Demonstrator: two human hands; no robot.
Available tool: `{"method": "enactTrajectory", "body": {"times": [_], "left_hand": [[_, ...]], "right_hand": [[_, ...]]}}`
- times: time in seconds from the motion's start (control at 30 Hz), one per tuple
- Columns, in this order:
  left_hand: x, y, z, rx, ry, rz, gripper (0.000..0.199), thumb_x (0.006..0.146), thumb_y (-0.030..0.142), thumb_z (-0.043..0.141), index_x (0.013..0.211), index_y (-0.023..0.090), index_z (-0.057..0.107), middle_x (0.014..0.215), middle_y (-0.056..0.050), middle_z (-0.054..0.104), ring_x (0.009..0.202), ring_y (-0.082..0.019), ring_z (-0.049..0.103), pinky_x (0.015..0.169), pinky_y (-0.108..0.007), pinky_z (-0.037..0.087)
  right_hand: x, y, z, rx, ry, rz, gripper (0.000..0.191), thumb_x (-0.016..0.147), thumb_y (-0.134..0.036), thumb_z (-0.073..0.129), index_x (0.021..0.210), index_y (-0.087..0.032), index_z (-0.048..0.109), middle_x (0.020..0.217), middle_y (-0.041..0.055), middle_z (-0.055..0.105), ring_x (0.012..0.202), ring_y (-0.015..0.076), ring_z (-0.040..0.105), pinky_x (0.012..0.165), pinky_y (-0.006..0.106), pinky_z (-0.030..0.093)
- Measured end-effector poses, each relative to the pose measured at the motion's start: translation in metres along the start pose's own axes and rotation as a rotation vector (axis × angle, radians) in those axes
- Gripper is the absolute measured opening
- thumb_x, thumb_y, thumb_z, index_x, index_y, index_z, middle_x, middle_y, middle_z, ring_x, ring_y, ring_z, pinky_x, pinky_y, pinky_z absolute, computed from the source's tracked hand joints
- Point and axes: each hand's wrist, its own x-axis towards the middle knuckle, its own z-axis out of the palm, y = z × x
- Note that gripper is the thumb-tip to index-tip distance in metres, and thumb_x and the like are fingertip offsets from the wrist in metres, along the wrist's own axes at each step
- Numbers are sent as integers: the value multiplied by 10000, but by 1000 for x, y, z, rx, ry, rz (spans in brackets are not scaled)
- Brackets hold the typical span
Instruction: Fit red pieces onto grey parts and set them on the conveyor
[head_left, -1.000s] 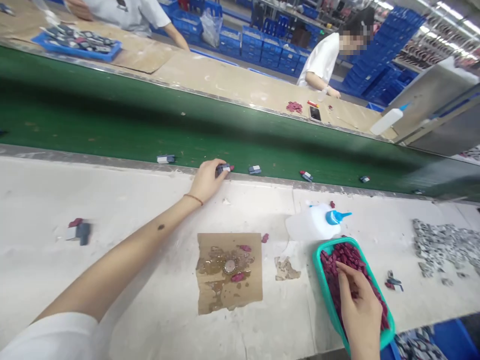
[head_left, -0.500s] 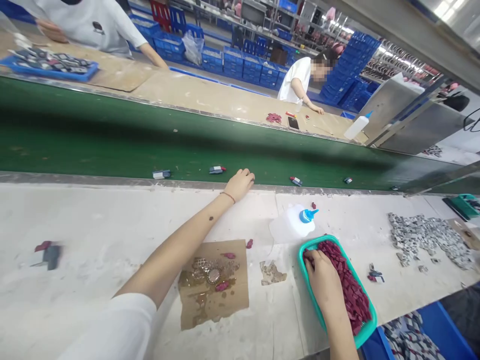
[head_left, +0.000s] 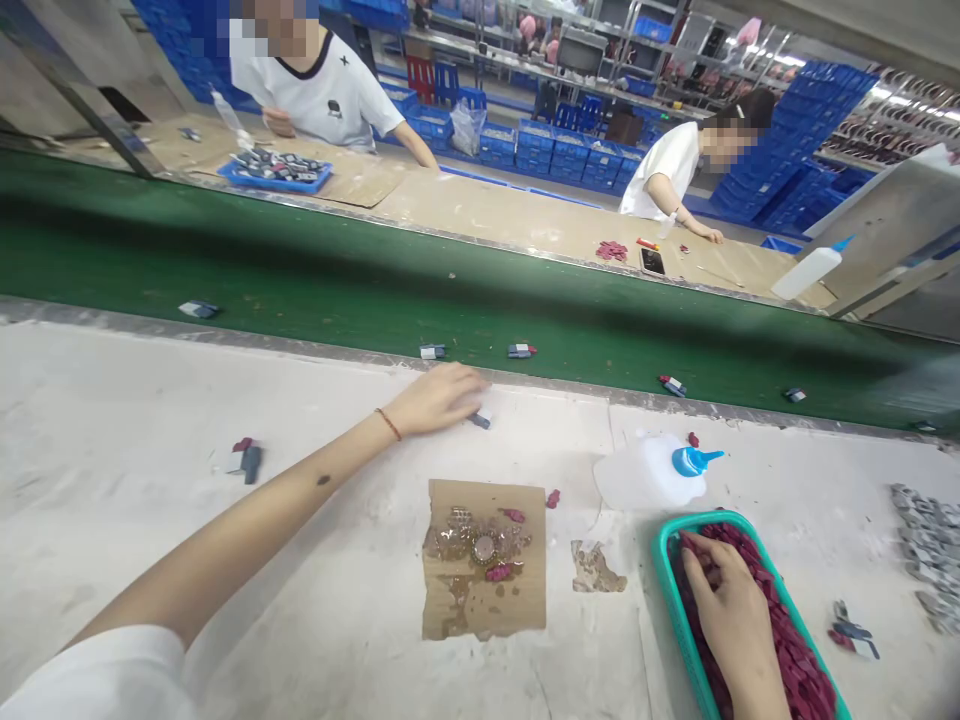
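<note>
My left hand [head_left: 439, 400] is at the near edge of the green conveyor belt, its fingers over a small grey-and-white plastic part [head_left: 481, 419] on the white tabletop. Part of that piece is hidden beneath the fingertips. Inside a green basket [head_left: 664, 560] heaped with small dark red pieces [head_left: 795, 640], my right hand [head_left: 731, 605] has its thumb and fingers pinched at a dark red piece near the left rim. Between the hands lies a glue-wet cardboard square [head_left: 450, 625] bearing a round metal piece [head_left: 484, 546] and red pieces. A white bottle with a blue nozzle [head_left: 694, 461] lies behind the basket.
Several grey-and-red parts [head_left: 521, 351] lie on the green belt [head_left: 360, 280]. Assembled parts rest on the table left [head_left: 246, 460] and right [head_left: 853, 632]. Grey pieces [head_left: 926, 550] are piled far right. Two people work across the belt, near a blue tray [head_left: 319, 183].
My left hand has drawn back from the belt edge onto the tabletop, with a grey part now showing under its fingers. My right hand stays in the basket. The view has swung left.
</note>
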Motion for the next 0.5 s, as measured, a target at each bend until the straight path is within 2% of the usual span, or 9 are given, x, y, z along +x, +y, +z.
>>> {"method": "enactTrajectory", "body": {"times": [0.1,0.17,0.23,0.33,0.43,0.5], "left_hand": [[-2,-19,-9,13,163,-262,306,898,248,494,1173,165,601,1202,-122,628,1156,-303,512,1051,-479,371],[1,-27,-10,-23,203,-378,302,880,183,483,1151,136,607,1161,-133,630,1123,-310,511,1042,-488,369],[5,-30,-10,-74,203,-405,271,877,157,475,1096,104,627,1112,-152,633,1073,-312,527,1016,-485,385],[11,-26,-8,-164,235,-445,261,872,147,481,1076,85,632,1066,-158,638,1060,-306,536,1027,-469,373],[12,-16,-4,-273,305,-514,332,901,160,423,1178,77,587,1086,-153,644,1082,-286,545,1018,-435,382],[7,-6,1,-372,333,-572,367,932,196,356,1205,87,576,1054,-141,666,978,-254,597,907,-396,459]], "right_hand": [[-3,-13,-10,254,8,122,359,747,-517,613,898,-209,716,887,85,743,807,260,683,729,384,542],[-8,-23,-15,404,2,182,373,731,-527,664,915,-207,716,877,77,749,840,256,684,751,368,538],[-15,-35,-16,531,-3,219,387,727,-528,700,937,-204,714,840,64,737,791,231,670,725,345,533],[-27,-53,-9,710,-8,236,389,734,-522,733,964,-211,694,685,7,662,607,162,587,571,277,488],[-36,-70,7,808,-47,223,341,747,-522,739,866,-207,685,563,-34,563,510,121,482,472,233,399],[-38,-81,19,815,-109,224,356,759,-544,725,785,-190,690,530,-33,540,494,116,457,467,235,388]]}}
